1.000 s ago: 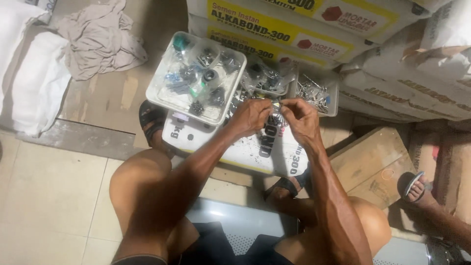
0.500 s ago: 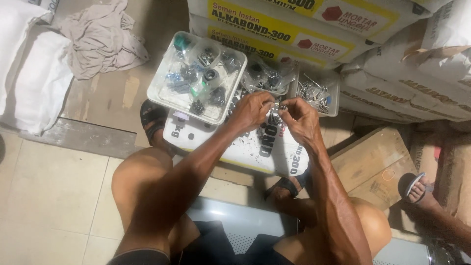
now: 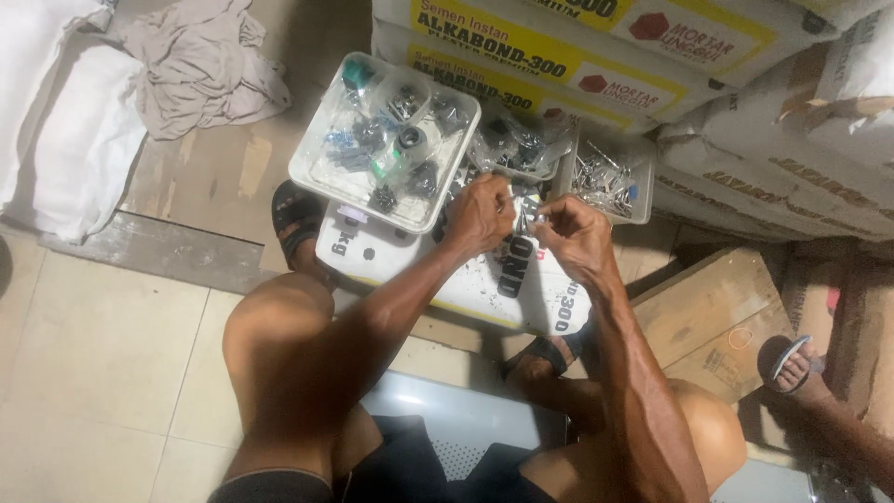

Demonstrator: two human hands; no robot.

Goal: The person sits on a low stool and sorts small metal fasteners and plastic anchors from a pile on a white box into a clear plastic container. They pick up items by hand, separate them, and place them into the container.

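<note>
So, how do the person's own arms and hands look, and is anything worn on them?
Both arms are bare from the shoulder down: no sleeves, gloves, watch or bracelet show. The left hand and the right hand are bare too; whether a ring is worn is too small to tell. The forearms look lean, with visible sinews. Lower down, dark shorts and dark sandals are worn.

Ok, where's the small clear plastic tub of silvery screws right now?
In the head view, the small clear plastic tub of silvery screws sits upper right of centre, just beyond the right hand, against the stacked paper sacks.
</note>
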